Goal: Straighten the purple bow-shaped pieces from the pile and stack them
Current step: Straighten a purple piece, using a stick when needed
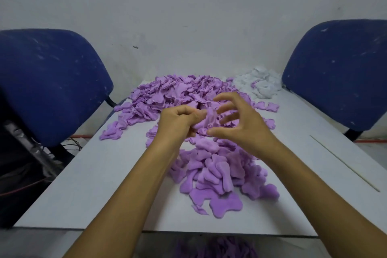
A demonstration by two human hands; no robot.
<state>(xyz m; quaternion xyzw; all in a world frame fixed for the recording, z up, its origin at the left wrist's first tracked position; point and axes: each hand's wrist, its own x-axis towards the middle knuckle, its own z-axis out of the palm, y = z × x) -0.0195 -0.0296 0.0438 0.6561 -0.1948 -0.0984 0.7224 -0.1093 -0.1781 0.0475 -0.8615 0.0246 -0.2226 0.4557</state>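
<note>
Both hands are raised above the middle of the grey table (88, 184), and they meet over the purple pieces. The left hand (174, 122) has its fingers curled, and it pinches one purple bow-shaped piece (206, 120) between the thumb and the fingertips. This piece is crumpled and stands up from the hand, not flat. The right hand (238, 120) is just beside the piece, on its right side. Its fingers are spread wide and bent like a claw, and the thumb points toward the left hand. I cannot tell if the right fingertips touch the piece; they seem to hold nothing.

Under the hands, on the near part of the table, lies a loose pile of purple pieces (217, 172), one over another and turned in many directions. At the far end of the table there is a bigger heap of purple pieces (167, 94), which spreads to the far left edge of the table. At the far right corner of the table lies a small heap of white pieces (259, 85), touching the bigger purple heap.

A thin pale stick (343, 162) lies along the right side of the table. One blue chair (48, 81) stands left of the table and another blue chair (339, 71) stands right of it.
</note>
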